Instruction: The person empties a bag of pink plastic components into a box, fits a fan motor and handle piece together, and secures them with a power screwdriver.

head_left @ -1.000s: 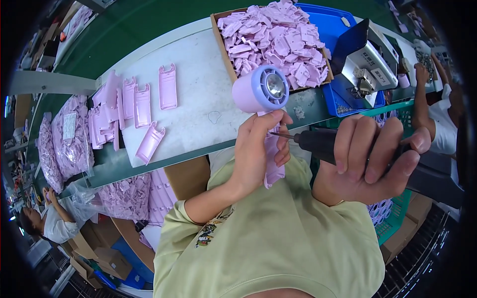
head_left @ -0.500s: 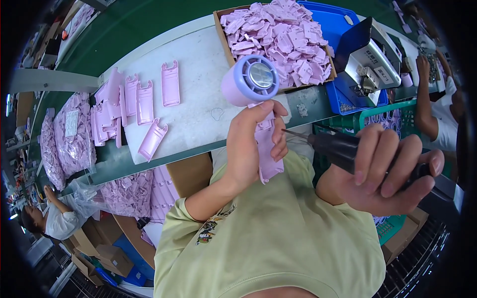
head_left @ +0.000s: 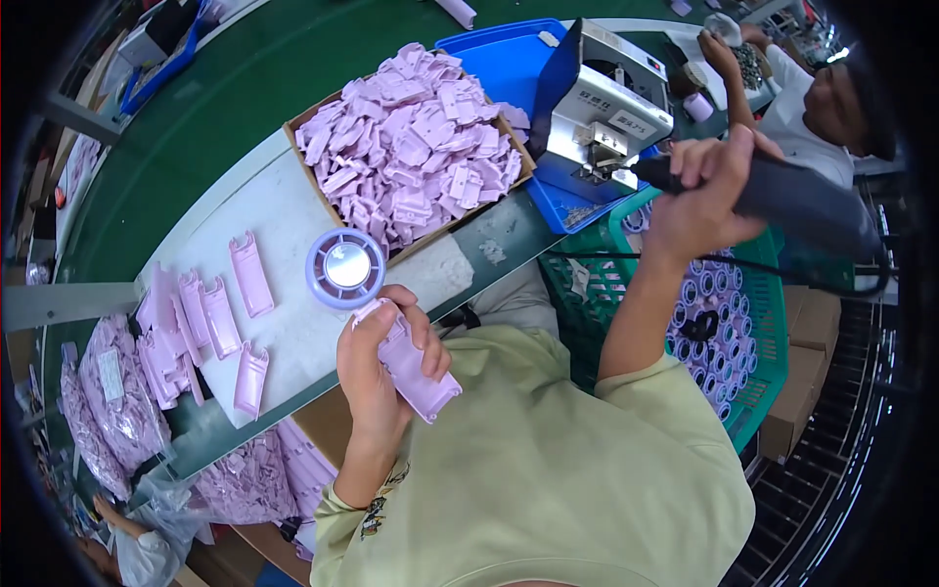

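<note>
My left hand (head_left: 370, 357) is closed around the handle of a lilac handheld fan (head_left: 345, 269), whose round head with a shiny disc sits above my fingers. The inner side of its handle faces up. In my right hand (head_left: 706, 201) is a black electric screwdriver (head_left: 817, 205), gripped around its body. Its tip reaches the small metal pickup of a screw feeder (head_left: 621, 93); whether a screw is on the bit is too small to tell. The feeder stands in a blue tray (head_left: 497, 44).
A cardboard box (head_left: 313, 183) heaped with lilac plastic parts sits on the table. Several curved handle shells (head_left: 252, 276) lie to its left, near filled plastic bags (head_left: 122, 396). A green basket (head_left: 768, 391) of fans is at right, with a cable crossing it. Another person (head_left: 797, 117) works far right.
My right hand has carried the screwdriver from beside the fan up to the screw feeder. The view has swung right, and the fan's handle now lies more open to view.
</note>
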Demonstrator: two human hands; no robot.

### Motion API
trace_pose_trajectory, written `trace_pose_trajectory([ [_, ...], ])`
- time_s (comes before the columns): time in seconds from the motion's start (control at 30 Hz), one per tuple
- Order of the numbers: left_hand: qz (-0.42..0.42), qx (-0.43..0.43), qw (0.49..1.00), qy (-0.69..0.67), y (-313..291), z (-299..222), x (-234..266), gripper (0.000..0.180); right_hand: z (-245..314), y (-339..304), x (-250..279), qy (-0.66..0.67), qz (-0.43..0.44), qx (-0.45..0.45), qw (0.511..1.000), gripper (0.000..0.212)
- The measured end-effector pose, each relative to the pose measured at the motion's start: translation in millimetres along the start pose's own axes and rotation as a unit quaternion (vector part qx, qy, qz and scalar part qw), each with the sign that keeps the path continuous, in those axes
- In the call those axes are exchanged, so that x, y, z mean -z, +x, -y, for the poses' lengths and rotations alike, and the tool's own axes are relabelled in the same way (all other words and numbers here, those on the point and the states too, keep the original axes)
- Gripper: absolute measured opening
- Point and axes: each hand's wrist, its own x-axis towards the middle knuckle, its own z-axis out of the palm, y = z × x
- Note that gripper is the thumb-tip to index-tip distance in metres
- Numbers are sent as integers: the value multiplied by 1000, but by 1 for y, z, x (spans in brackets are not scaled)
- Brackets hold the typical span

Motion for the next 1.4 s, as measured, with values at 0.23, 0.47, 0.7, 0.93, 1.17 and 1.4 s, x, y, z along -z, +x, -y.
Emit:
trace_pose_trajectory([
  [0.23,-9,3,999,45,2,3,-10,25,-31,-2,4,-103,35,8,994,14],
  [0.47,-2,-107,984,145,5,-2,-5,24,4,-8,1,-18,51,-134,989,13],
  [0.7,-27,-16,999,34,18,4,-10,28,83,-41,-27,305,230,-258,887,22],
  [0.93,-19,12,1000,19,14,9,-16,29,78,-68,-47,355,336,-228,842,26],
  [1.17,14,14,1000,-17,11,10,-15,27,71,-73,-49,350,351,-226,839,24],
  [1.4,-23,-14,999,34,6,11,-24,28,74,-80,-51,351,321,-257,841,19],
])
